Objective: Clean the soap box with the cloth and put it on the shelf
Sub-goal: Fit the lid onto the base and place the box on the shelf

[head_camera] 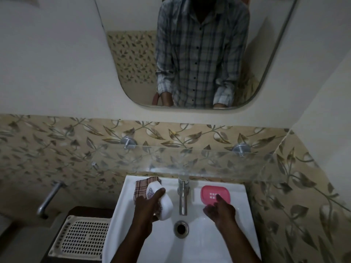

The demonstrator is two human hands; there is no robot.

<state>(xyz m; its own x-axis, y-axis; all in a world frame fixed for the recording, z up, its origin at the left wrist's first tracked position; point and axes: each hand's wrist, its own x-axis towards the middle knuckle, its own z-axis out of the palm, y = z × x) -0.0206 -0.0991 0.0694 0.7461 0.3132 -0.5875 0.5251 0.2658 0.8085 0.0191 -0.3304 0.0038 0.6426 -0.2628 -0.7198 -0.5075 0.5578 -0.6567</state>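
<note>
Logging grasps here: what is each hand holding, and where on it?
The left hand grips the white oval plastic soap box around its middle; the right hand holds nothing.

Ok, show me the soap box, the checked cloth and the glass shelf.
soap box (167, 205), head view, its white side.
checked cloth (142, 186), head view, its top left.
glass shelf (190, 159), head view, mid pane.
</note>
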